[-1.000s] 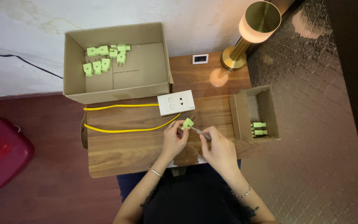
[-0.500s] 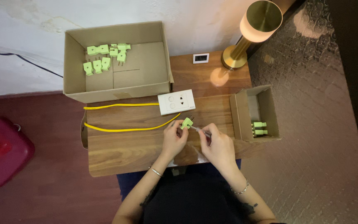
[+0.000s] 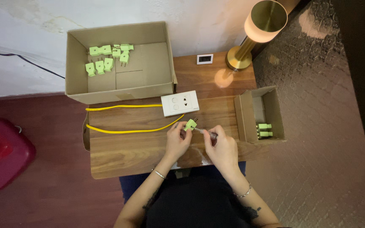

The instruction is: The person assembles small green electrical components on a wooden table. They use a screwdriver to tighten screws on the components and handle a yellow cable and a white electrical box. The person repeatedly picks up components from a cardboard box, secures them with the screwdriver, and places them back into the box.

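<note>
A green plug (image 3: 190,124) sits pinched in the left hand (image 3: 177,139), prongs tipped up and away, steadied for the small screwdriver (image 3: 205,132) that the right hand (image 3: 219,147) grips closed at its side. Just beyond both hands lie a white socket plate (image 3: 180,103) and yellow cable (image 3: 127,129). Right of the right hand stands a small box (image 3: 246,114); bare table (image 3: 127,152) spreads left.

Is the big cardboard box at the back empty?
No, the large cardboard box holds several light green plugs lying loose on its floor near the back left corner.
</note>
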